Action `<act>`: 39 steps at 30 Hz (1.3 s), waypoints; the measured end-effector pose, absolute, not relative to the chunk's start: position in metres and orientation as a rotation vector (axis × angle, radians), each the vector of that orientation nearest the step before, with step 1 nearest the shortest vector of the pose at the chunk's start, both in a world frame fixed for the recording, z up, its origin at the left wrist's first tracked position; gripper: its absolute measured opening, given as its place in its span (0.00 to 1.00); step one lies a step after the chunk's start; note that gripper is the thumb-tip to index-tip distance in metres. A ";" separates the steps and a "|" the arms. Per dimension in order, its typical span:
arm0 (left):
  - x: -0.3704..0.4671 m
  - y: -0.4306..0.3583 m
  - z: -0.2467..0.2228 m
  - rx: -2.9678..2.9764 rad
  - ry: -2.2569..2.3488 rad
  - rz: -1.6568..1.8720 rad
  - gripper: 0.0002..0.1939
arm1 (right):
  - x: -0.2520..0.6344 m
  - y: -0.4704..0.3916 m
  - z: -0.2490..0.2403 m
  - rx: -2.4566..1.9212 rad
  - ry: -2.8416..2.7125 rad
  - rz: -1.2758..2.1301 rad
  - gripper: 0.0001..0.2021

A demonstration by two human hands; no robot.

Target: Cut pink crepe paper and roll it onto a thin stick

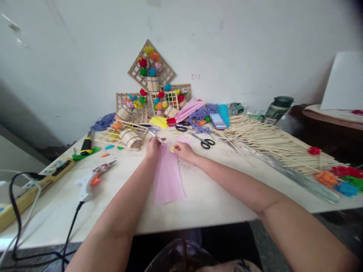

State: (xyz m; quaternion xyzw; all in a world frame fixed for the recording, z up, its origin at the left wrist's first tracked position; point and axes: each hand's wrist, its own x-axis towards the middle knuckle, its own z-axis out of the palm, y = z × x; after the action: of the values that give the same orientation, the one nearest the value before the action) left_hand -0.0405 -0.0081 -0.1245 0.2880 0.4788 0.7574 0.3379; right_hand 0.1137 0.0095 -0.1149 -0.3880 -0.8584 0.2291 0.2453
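A strip of pink crepe paper (pixel 169 177) lies lengthwise on the table between my forearms. My left hand (pixel 153 146) is at its far left edge, its fingers closed on a slim white pen-like thing (pixel 156 137) whose exact kind I cannot make out. Between the pinched fingers of my right hand (pixel 183 151) is a small yellow paper piece (pixel 171 149), just over the far part of the strip. Black-handled scissors (pixel 207 143) lie to the right of my right hand. A lattice panel with a bamboo-stick basket (pixel 131 138) rests left of my left hand.
A glue gun (pixel 90 181) with a black cord and a utility knife (pixel 86 145) lie at the left by a power strip (pixel 56 170). Many thin wooden sticks (pixel 263 139) and metal wires (pixel 297 179) cover the right. Lattice panels with paper flowers (pixel 151 71) lean against the wall.
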 end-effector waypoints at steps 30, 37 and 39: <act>-0.054 -0.061 -0.107 0.555 0.863 1.984 0.05 | 0.118 0.022 -0.126 -1.223 -1.368 1.206 0.09; -0.038 -0.064 -0.103 0.691 0.919 1.491 0.06 | 0.129 0.023 -0.123 -1.217 -1.394 1.128 0.11; -0.035 -0.063 -0.104 0.708 0.937 1.401 0.06 | 0.128 0.022 -0.124 -1.234 -1.435 1.121 0.12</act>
State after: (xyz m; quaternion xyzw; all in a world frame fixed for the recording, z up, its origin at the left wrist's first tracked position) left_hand -0.0351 -0.0633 -0.1035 0.3067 0.4059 0.6069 0.6107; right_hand 0.1280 0.0221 -0.1240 -0.5000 -0.5813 0.4543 0.4535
